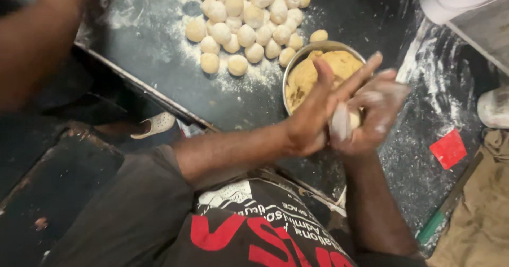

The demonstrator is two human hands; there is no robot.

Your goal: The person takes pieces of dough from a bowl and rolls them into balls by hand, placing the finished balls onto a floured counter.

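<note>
Your left hand (313, 121) and flour-dusted right hand (374, 113) press a soft, matt piece of dough (342, 123). The dough balls (249, 20) look smooth and floury. The bowl (297, 60) is shiny metal around grainy, moist filling (318, 71). The black worktop (159, 65) is dull, powdered white. The red scraper (448, 149) looks plastic.

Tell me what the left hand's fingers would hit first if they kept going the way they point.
The left hand points up-right; its fingers would first meet the far rim of the metal bowl, though height above it is unclear.
</note>
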